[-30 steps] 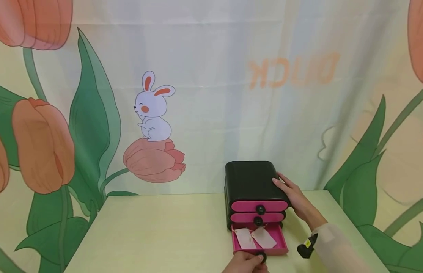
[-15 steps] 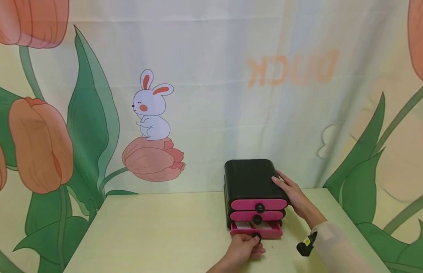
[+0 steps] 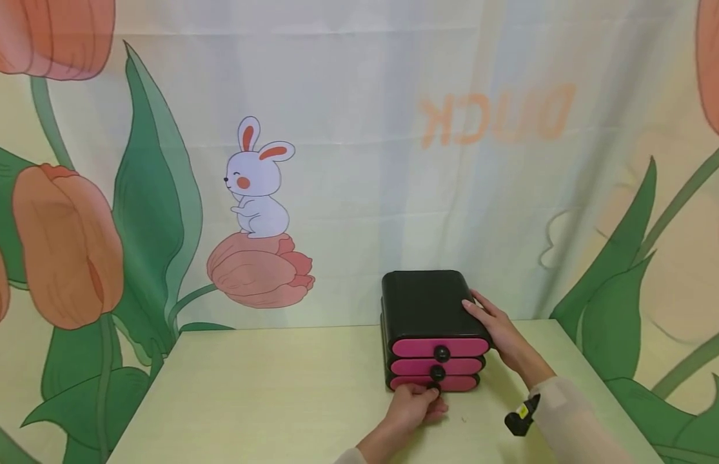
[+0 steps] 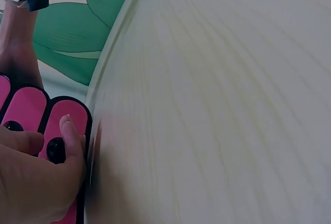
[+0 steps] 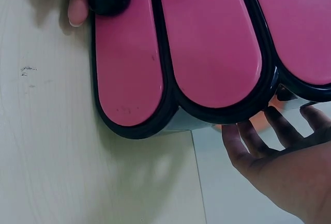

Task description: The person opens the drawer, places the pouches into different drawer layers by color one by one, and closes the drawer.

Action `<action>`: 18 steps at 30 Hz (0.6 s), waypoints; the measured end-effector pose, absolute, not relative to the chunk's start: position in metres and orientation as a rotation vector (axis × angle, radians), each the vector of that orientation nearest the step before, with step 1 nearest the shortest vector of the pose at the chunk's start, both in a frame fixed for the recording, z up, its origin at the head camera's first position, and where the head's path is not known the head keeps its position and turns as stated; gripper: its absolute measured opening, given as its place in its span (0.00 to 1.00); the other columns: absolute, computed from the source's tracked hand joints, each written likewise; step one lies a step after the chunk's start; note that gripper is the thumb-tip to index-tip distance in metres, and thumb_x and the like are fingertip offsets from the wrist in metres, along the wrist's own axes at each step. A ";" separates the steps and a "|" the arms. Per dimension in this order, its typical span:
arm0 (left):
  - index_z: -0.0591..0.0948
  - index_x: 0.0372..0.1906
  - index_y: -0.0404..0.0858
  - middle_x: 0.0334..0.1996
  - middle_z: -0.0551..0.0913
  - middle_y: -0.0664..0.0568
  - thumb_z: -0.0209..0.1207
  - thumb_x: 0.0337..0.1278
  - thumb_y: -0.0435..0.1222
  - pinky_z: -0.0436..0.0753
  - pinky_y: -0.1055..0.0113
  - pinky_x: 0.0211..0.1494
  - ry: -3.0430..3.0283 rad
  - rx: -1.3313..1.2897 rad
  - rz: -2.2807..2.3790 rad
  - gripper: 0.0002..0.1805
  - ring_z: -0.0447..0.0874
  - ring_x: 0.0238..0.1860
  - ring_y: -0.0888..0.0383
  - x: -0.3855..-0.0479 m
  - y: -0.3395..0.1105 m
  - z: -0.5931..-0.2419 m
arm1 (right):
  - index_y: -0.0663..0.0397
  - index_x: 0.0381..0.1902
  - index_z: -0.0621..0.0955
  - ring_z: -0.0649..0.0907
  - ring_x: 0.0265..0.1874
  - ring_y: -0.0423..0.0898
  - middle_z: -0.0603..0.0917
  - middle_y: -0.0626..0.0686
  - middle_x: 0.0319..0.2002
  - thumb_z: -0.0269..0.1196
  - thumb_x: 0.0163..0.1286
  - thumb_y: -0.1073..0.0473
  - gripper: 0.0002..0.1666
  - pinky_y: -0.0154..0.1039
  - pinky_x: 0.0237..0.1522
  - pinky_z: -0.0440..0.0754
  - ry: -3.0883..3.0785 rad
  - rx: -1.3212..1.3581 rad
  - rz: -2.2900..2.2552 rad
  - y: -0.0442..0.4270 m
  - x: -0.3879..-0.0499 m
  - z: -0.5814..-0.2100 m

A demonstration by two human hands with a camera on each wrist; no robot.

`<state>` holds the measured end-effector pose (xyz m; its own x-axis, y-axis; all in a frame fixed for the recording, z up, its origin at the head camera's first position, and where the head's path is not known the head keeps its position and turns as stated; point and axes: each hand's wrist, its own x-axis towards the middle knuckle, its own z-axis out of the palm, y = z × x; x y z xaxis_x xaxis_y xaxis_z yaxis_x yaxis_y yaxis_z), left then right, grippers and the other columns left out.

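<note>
A small black cabinet (image 3: pixel 429 303) with three pink drawers stands on the table, and all its drawers are closed. Each drawer front carries a round black knob. Low at the front, my left hand (image 3: pixel 410 406) has its thumb and a finger at the bottom drawer's knob (image 4: pixel 56 150), with the knob between them in the left wrist view. My right hand (image 3: pixel 501 328) rests against the cabinet's right side near its top edge. Spread fingertips touch that side in the right wrist view, where the bottom drawer (image 5: pixel 129 69) sits flush in its frame.
The pale wood-grain table (image 3: pixel 266 386) extends to the left of the cabinet. Close behind it hangs a printed curtain (image 3: pixel 347 193) with tulips and a rabbit. A black wrist device (image 3: pixel 522 415) is worn at the right sleeve.
The bottom drawer has slid in from pulled out to closed, hiding the white tags inside. My left hand moved forward with its knob. My right hand has stayed on the cabinet's side.
</note>
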<state>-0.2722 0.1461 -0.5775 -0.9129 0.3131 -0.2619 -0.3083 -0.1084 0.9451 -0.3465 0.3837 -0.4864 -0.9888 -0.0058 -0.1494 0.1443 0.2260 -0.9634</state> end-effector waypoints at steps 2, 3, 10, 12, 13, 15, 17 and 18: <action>0.81 0.43 0.29 0.34 0.89 0.42 0.58 0.76 0.29 0.91 0.62 0.41 1.739 0.015 2.068 0.05 0.91 0.33 0.57 -0.272 0.144 -0.578 | 0.33 0.88 0.47 0.60 0.81 0.63 0.52 0.60 0.85 0.55 0.77 0.26 0.53 0.66 0.77 0.60 2.362 0.132 -1.872 0.384 -0.347 -0.486; 0.81 0.44 0.29 0.34 0.89 0.42 0.58 0.76 0.29 0.91 0.62 0.40 1.727 0.029 2.059 0.05 0.91 0.33 0.57 -0.272 0.142 -0.579 | 0.33 0.88 0.47 0.59 0.81 0.63 0.52 0.60 0.85 0.55 0.77 0.26 0.53 0.66 0.77 0.59 2.363 0.132 -1.869 0.384 -0.347 -0.485; 0.83 0.51 0.30 0.39 0.91 0.44 0.56 0.79 0.33 0.91 0.61 0.40 1.771 0.318 1.680 0.10 0.93 0.36 0.54 -0.269 0.100 -0.567 | 0.38 0.88 0.45 0.54 0.82 0.66 0.49 0.63 0.85 0.53 0.77 0.24 0.55 0.69 0.77 0.56 2.475 0.091 -1.724 0.390 -0.343 -0.483; 0.84 0.52 0.30 0.40 0.91 0.45 0.57 0.78 0.33 0.91 0.59 0.41 1.811 0.453 1.535 0.11 0.93 0.38 0.51 -0.270 0.081 -0.553 | 0.41 0.88 0.45 0.55 0.81 0.68 0.51 0.65 0.84 0.51 0.77 0.24 0.56 0.71 0.76 0.57 2.556 0.066 -1.629 0.395 -0.340 -0.480; 0.84 0.53 0.32 0.40 0.91 0.45 0.58 0.77 0.34 0.91 0.58 0.41 1.846 0.511 1.476 0.11 0.93 0.38 0.50 -0.272 0.070 -0.544 | 0.44 0.88 0.46 0.57 0.81 0.69 0.53 0.67 0.83 0.51 0.77 0.24 0.56 0.71 0.75 0.58 2.609 0.056 -1.568 0.398 -0.339 -0.477; 0.84 0.54 0.34 0.41 0.90 0.45 0.61 0.76 0.35 0.90 0.57 0.41 1.949 0.624 1.374 0.11 0.92 0.38 0.49 -0.279 0.049 -0.521 | 0.47 0.88 0.48 0.61 0.79 0.71 0.58 0.70 0.81 0.52 0.77 0.24 0.56 0.73 0.73 0.62 2.726 0.030 -1.433 0.403 -0.336 -0.470; 0.85 0.56 0.36 0.42 0.89 0.47 0.63 0.74 0.37 0.89 0.58 0.42 2.120 0.724 1.275 0.13 0.91 0.40 0.50 -0.290 0.028 -0.494 | 0.48 0.87 0.49 0.63 0.77 0.72 0.60 0.71 0.80 0.52 0.78 0.25 0.56 0.76 0.70 0.64 2.842 -0.005 -1.288 0.406 -0.332 -0.457; 0.84 0.56 0.37 0.43 0.88 0.47 0.64 0.73 0.39 0.89 0.58 0.43 2.221 0.758 1.229 0.14 0.90 0.42 0.51 -0.296 0.018 -0.480 | 0.49 0.87 0.50 0.63 0.76 0.73 0.60 0.72 0.80 0.52 0.78 0.25 0.55 0.77 0.68 0.65 2.898 -0.025 -1.222 0.406 -0.330 -0.450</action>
